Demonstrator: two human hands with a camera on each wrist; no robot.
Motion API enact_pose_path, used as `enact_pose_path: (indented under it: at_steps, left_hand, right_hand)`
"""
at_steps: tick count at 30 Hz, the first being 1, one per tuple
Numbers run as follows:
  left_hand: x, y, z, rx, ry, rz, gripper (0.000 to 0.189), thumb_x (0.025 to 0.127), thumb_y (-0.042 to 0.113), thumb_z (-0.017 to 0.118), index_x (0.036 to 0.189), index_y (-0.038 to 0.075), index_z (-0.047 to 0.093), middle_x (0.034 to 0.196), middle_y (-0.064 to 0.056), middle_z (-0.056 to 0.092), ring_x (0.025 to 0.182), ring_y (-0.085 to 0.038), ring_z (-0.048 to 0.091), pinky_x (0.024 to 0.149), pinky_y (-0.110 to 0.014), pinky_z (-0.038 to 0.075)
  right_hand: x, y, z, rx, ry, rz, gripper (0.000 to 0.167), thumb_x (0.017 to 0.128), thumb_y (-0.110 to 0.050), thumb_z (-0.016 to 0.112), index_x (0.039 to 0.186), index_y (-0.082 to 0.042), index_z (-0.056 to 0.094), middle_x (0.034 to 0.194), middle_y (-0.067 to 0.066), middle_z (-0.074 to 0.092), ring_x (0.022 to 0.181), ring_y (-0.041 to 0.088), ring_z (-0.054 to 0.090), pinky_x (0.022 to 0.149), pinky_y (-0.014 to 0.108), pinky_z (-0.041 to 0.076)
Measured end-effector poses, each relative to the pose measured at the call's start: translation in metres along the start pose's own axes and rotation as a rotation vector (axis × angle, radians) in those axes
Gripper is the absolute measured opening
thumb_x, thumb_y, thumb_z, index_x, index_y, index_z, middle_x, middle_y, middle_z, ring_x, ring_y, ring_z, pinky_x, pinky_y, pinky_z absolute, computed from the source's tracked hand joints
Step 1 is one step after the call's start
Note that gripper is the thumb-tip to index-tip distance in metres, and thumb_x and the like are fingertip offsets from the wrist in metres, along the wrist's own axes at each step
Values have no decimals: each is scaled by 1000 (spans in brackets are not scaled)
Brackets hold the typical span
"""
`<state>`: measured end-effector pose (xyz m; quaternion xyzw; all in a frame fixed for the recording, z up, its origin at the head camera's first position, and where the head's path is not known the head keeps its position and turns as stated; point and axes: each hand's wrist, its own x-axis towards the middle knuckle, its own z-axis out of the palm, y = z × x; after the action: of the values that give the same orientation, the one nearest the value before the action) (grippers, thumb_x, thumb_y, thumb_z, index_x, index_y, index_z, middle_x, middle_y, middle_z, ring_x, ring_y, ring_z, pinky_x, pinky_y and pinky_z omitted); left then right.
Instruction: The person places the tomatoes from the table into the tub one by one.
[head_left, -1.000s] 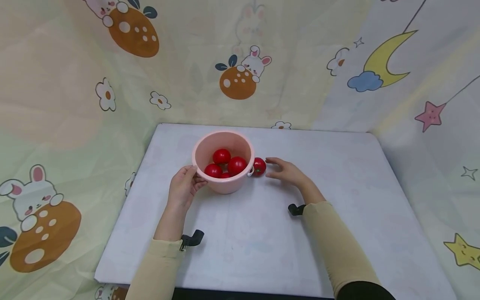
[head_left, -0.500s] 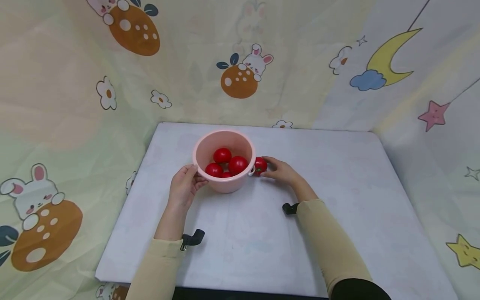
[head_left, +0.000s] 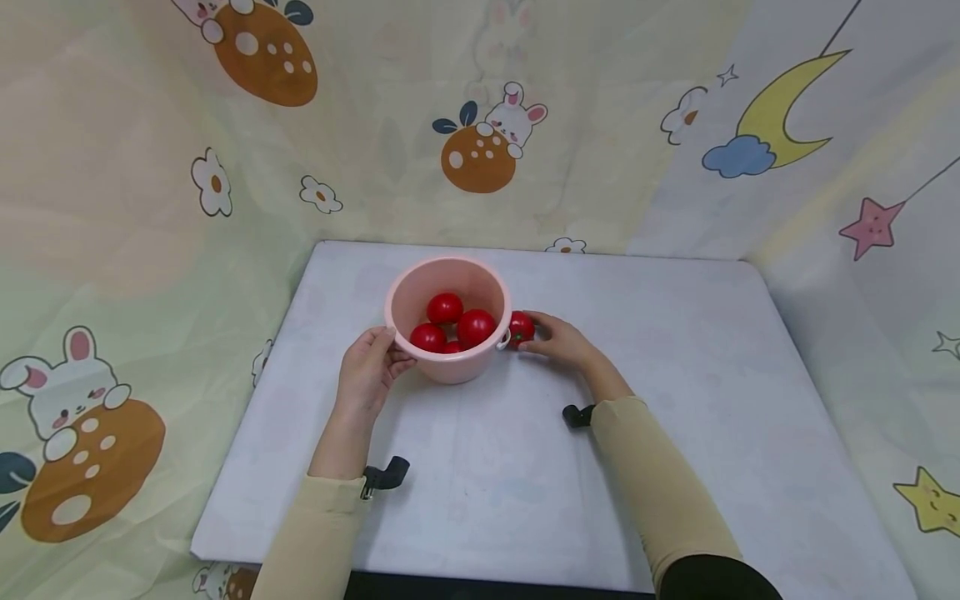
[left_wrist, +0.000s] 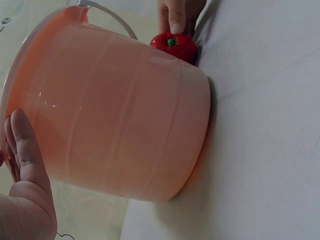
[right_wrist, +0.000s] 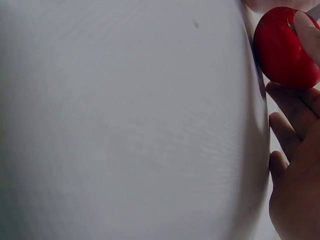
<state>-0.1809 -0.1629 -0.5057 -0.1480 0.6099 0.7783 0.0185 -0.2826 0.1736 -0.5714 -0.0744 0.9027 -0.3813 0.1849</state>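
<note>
A pink bucket [head_left: 457, 367] stands upright on the white table, with several red tomatoes [head_left: 445, 308] inside. My left hand [head_left: 367, 367] grips its rim at the near left, thumb on the outside edge in the head view. Beside the bucket's right wall sits one more tomato [head_left: 521, 327], its green stem visible in the left wrist view. My right hand [head_left: 566, 343] has its thumb and fingers around that tomato; in the right wrist view the thumb [right_wrist: 309, 37] lies over its stem side. The tomato rests on the table.
The white table [head_left: 480, 492] spreads out around the bucket. A patterned cloth [head_left: 600, 150] hangs behind and along both sides. The bucket's pale handle [left_wrist: 112, 15] hangs on the tomato's side.
My right hand has moved left and closed its thumb and fingers around the tomato beside the bucket. My left hand and the bucket have kept their place.
</note>
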Motion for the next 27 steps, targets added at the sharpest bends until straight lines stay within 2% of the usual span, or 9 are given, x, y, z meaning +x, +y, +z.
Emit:
enact_pose_path:
  at_steps: [12, 27]
  left_hand:
    - [0, 1, 0, 8, 4, -5, 46, 98, 34, 60, 132, 4, 54, 106, -12, 68, 84, -20, 71, 84, -31, 61]
    - [2, 1, -1, 21, 4, 2, 45, 99, 33, 59, 131, 2, 54, 102, -11, 69, 83, -20, 71, 83, -31, 61]
  right_hand:
    - [4, 1, 5, 16, 32, 27, 77, 78, -57, 76, 145, -35, 45, 152, -2, 45, 147, 28, 31, 116, 64, 30]
    - [7, -3, 5, 26, 42, 79, 74, 79, -51, 78, 144, -35, 47, 149, 1, 48, 145, 29, 34, 113, 63, 35]
